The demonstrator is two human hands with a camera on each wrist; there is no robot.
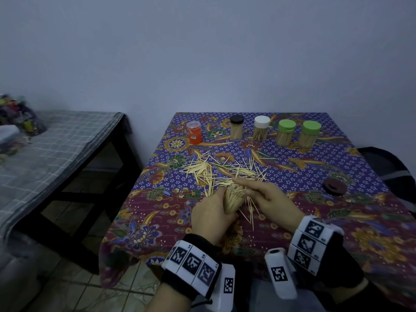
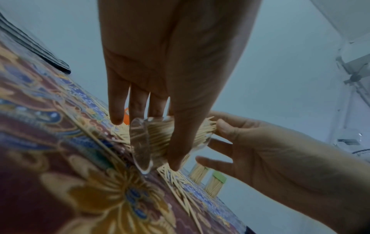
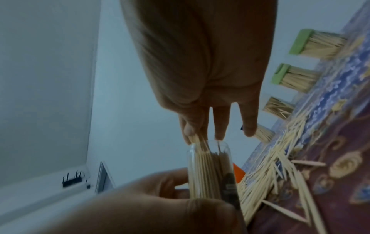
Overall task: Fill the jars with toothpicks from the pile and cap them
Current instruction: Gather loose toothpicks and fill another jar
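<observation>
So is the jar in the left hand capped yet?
No. The jar is open-mouthed; the right hand is feeding toothpicks in.

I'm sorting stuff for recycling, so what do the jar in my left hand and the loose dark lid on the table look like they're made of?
The jar looks like clear plastic or glass: the toothpicks show through its glossy wall, and the pictures can't settle which. The dark lid looks like matte molded plastic, dull brownish, with no shine.
</observation>
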